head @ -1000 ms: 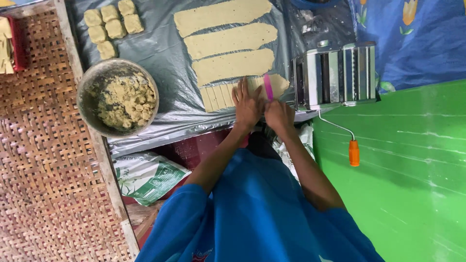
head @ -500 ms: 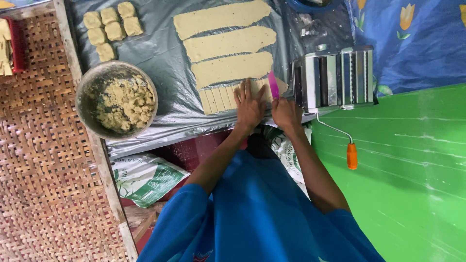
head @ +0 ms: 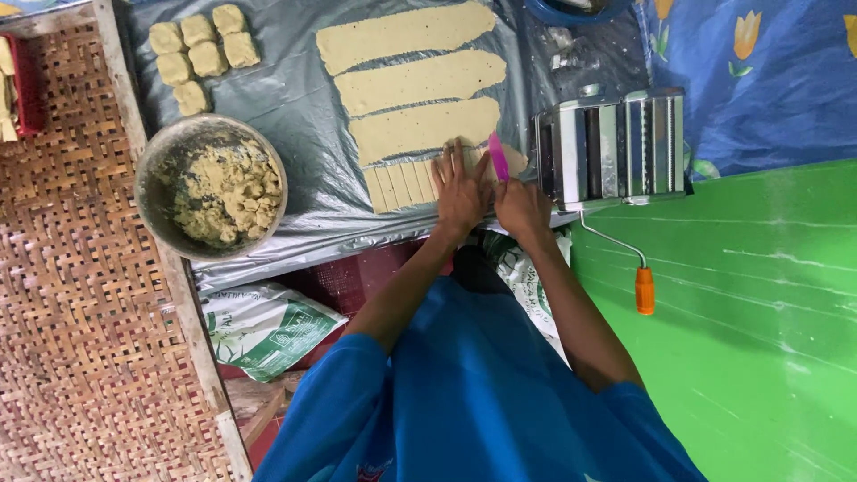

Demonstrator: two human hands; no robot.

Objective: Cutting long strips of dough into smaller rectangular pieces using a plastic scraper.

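Note:
My left hand (head: 460,189) lies flat on a dough strip (head: 400,183) that is cut into several narrow pieces. Beside it my right hand (head: 522,207) holds a pink cutter (head: 497,157) upright against the strip's uncut right end. Three long flat dough sheets (head: 421,82) lie side by side above the strip on the grey plastic sheet (head: 299,98). Both arms reach forward from my blue shirt.
A metal pasta roller (head: 616,147) with an orange-handled crank (head: 644,290) stands just right of my right hand. A metal bowl (head: 161,210) of crumbly dough and several dough blocks (head: 201,54) are at the left. Woven mat (head: 71,268), printed sacks (head: 263,326) and green surface (head: 759,312) surround the table.
The pink cutter has shifted slightly to the right along the strip with my right hand. My left hand stays pressed on the cut pieces.

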